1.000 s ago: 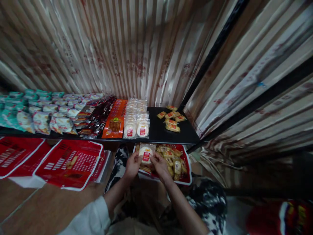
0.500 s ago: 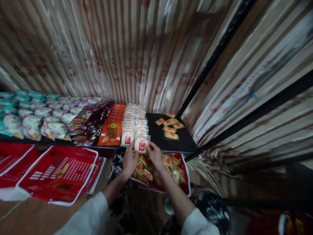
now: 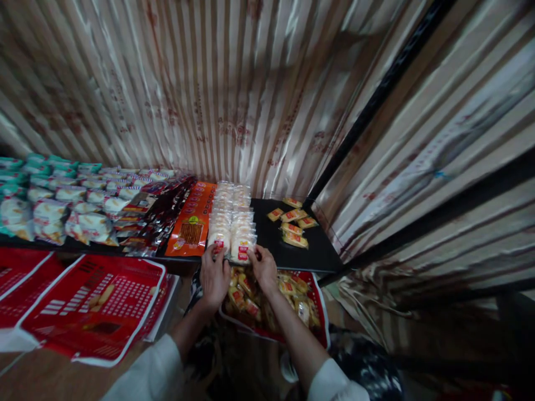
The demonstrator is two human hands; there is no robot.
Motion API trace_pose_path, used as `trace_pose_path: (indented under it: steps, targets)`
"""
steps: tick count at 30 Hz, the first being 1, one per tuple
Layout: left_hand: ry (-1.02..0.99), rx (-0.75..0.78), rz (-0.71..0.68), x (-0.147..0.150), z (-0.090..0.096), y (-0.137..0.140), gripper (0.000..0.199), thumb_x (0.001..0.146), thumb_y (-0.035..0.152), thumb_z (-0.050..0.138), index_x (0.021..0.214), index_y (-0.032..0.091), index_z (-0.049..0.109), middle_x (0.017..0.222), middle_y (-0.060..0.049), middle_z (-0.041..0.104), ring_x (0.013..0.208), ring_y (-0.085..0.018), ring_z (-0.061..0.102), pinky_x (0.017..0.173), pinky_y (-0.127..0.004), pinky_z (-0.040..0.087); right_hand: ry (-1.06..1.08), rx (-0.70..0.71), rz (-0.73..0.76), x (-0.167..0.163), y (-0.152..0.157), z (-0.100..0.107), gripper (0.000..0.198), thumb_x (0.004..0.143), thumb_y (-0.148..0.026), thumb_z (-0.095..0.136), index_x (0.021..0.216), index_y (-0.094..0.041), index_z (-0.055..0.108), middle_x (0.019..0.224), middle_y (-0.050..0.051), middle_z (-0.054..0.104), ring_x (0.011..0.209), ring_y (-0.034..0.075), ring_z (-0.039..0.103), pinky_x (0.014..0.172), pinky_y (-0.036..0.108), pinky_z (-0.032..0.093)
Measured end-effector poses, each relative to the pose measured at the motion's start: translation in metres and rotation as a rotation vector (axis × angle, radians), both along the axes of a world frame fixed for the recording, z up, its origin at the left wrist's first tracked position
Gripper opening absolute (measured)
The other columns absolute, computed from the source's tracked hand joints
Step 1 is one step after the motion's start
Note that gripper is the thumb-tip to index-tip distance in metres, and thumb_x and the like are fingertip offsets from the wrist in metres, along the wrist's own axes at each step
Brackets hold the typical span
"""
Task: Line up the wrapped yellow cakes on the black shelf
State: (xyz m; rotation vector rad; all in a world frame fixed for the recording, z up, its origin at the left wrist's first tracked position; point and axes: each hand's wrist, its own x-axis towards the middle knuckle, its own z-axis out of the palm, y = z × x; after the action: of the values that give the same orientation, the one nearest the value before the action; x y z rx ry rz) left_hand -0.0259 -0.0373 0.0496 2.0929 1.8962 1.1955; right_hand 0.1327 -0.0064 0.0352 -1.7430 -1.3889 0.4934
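Observation:
Two rows of white round rice crackers in clear packets stand side by side on a black shelf [image 3: 271,253]. My left hand [image 3: 214,277] has its fingers gripping the lower edge of the front packet in the left row [image 3: 218,236]. At the right row, my right hand [image 3: 264,269] pinches the right edge of the front rice cracker packet [image 3: 242,245], which bears a red label. Below my hands, a red box [image 3: 322,312] holds many small yellow-wrapped snacks [image 3: 251,306]; my right forearm covers part of it.
Several yellow snack packs [image 3: 295,236] lie loose on the shelf's right end. Left of the crackers are an orange bag [image 3: 190,223], dark red packets [image 3: 154,217] and white snack bags [image 3: 90,223]. Red printed bags [image 3: 96,306] lie lower left. Black poles [image 3: 376,106] cross the right side.
My left hand has moved left, from the right row's front packet to the left row's. My right hand stays at the right row's front packet. The view has shifted slightly.

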Motion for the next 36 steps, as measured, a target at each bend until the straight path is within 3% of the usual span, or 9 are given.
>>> trace_pose_path:
  steps: [10,17,22,26,32,36]
  targets:
    - [0.246,-0.056,-0.034,-0.007,-0.005,0.006,0.043,0.082,0.026,0.057,0.123,0.014,0.055,0.13,-0.017,0.046,0.12,-0.03,0.043,0.099,-0.044,0.043,-0.071,-0.066,0.016,-0.005,-0.003,0.01,0.025,0.085,-0.038,0.049,0.098,-0.02,0.06,0.087,0.004,0.065,0.076,0.017,0.062,0.068,0.025,0.046]
    - [0.337,-0.109,-0.06,-0.008,0.008,0.008,0.043,0.082,0.027,0.057,0.122,0.013,0.056,0.127,-0.017,0.05,0.117,-0.029,0.046,0.098,-0.041,0.042,-0.087,-0.091,0.017,-0.008,-0.007,0.02,0.023,0.086,-0.037,0.047,0.101,-0.022,0.058,0.089,0.004,0.066,0.081,0.017,0.063,0.071,0.025,0.046]
    - [0.335,0.078,0.008,-0.007,0.001,0.014,0.028,0.084,0.019,0.051,0.109,0.014,0.063,0.114,-0.014,0.056,0.11,-0.026,0.051,0.094,-0.042,0.045,-0.115,-0.035,0.003,-0.008,-0.007,0.018,0.021,0.086,-0.035,0.047,0.095,-0.021,0.059,0.083,0.005,0.066,0.082,0.019,0.062,0.075,0.028,0.046]
    - [0.306,0.267,0.022,-0.006,-0.018,0.019,0.034,0.087,0.024,0.049,0.118,0.012,0.058,0.127,-0.017,0.05,0.126,-0.031,0.041,0.098,-0.049,0.043,-0.135,0.026,-0.025,-0.007,-0.007,0.012,0.021,0.086,-0.037,0.046,0.093,-0.024,0.06,0.081,0.004,0.066,0.079,0.02,0.062,0.072,0.03,0.047]
    - [0.293,0.27,-0.014,0.016,-0.026,0.026,0.054,0.086,0.035,0.053,0.135,0.013,0.047,0.144,-0.021,0.037,0.139,-0.035,0.024,0.104,-0.053,0.036,-0.103,0.044,-0.011,-0.006,-0.007,0.008,0.023,0.086,-0.041,0.045,0.092,-0.024,0.059,0.081,0.003,0.067,0.075,0.02,0.063,0.071,0.03,0.049]
    - [0.306,0.295,-0.077,0.025,-0.03,0.031,0.052,0.085,0.033,0.056,0.136,0.027,0.048,0.149,-0.014,0.035,0.14,-0.033,0.023,0.107,-0.053,0.032,-0.092,0.017,-0.021,-0.007,-0.008,0.011,0.025,0.087,-0.043,0.043,0.091,-0.025,0.059,0.082,0.003,0.067,0.074,0.019,0.064,0.071,0.03,0.049]
